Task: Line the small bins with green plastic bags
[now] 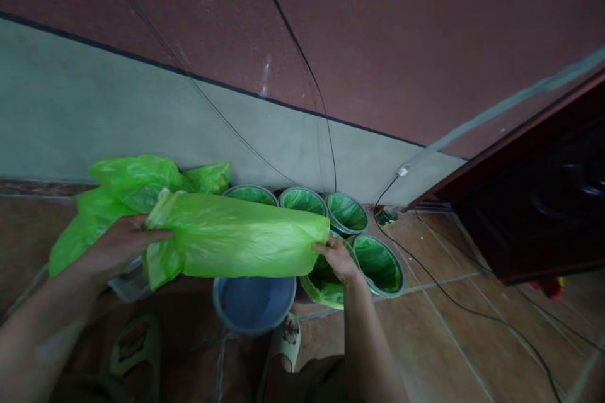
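A green plastic bag (246, 236) is stretched out flat between my two hands, roughly level. At its left end, my left hand (130, 242) is closed on the gathered part. My right hand (336, 257) pinches the lower right corner. Beneath the bag stands a blue-grey basin (254, 305), its back part hidden. To the right, a bin with a green liner (326, 293) is partly covered by my right hand and the bag. Green plastic bags (142, 179) lie in a heap behind my left hand.
Several lined bins (347, 213) stand along the wall, with another lined bin (378, 264) in front. A small tin (386, 216) sits by the wall. A black cable (439, 286) crosses the tiled floor towards a dark door (534, 201). A clear container (130, 286) is at the left.
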The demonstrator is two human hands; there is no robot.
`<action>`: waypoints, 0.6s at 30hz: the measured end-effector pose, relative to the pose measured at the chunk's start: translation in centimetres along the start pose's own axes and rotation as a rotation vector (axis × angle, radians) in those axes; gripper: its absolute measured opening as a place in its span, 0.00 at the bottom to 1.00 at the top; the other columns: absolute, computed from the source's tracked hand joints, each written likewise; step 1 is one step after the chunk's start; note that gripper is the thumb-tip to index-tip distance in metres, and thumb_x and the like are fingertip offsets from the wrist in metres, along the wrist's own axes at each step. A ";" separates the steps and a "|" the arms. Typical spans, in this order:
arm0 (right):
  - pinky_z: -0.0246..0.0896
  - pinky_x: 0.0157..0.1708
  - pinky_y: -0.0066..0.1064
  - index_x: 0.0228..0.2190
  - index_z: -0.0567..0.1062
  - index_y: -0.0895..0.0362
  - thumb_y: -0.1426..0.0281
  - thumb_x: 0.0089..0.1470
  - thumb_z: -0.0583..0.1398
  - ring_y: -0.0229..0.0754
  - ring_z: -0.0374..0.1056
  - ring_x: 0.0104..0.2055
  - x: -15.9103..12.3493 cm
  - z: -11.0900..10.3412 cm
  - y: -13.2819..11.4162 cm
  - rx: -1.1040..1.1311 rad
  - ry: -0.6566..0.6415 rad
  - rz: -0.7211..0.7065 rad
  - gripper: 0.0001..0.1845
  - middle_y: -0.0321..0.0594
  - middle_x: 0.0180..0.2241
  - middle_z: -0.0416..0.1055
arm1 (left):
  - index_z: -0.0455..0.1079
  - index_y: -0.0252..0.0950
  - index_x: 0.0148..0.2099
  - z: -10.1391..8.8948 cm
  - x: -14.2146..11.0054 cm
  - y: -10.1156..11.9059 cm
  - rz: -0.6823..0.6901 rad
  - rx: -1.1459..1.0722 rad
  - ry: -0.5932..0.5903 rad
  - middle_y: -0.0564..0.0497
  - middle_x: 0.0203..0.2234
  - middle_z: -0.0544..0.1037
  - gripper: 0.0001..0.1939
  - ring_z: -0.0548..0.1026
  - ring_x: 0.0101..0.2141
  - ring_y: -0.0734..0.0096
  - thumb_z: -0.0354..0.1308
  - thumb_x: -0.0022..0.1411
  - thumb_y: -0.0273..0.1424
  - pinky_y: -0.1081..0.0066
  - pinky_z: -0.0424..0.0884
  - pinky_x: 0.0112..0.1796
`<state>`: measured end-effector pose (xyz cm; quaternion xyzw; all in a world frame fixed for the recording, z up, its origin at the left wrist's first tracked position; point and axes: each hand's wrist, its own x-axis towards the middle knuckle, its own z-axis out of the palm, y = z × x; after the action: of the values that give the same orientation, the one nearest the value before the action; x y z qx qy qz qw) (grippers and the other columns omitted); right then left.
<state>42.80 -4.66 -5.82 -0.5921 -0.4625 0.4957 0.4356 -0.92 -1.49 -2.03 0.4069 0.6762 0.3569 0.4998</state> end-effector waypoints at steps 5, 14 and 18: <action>0.72 0.47 0.42 0.41 0.78 0.55 0.52 0.47 0.68 0.50 0.78 0.41 0.5 0.2 0.1 0.068 0.106 -0.181 0.25 0.42 0.37 0.83 | 0.79 0.37 0.38 -0.3 1.0 -0.8 0.106 0.207 -0.056 0.50 0.29 0.87 0.25 0.83 0.33 0.54 0.69 0.37 0.45 0.60 0.80 0.40; 0.72 0.43 0.39 0.41 0.76 0.54 0.53 0.49 0.68 0.47 0.77 0.38 0.5 -0.4 0.5 -0.001 0.159 -0.215 0.22 0.39 0.37 0.82 | 0.76 0.39 0.37 -0.1 0.4 0.1 0.205 0.302 -0.183 0.52 0.29 0.85 0.25 0.81 0.34 0.54 0.65 0.39 0.49 0.59 0.80 0.41; 0.72 0.37 0.38 0.38 0.78 0.53 0.56 0.40 0.73 0.46 0.76 0.31 -0.5 -0.7 -0.6 0.199 0.097 -0.061 0.24 0.35 0.32 0.82 | 0.76 0.37 0.46 -0.7 -0.8 0.5 0.052 -0.011 -0.292 0.49 0.32 0.86 0.33 0.83 0.33 0.54 0.71 0.35 0.44 0.60 0.81 0.38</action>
<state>43.38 -5.05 -5.08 -0.5552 -0.4071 0.4963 0.5289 -1.34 -2.10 -1.11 0.4689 0.5836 0.3105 0.5857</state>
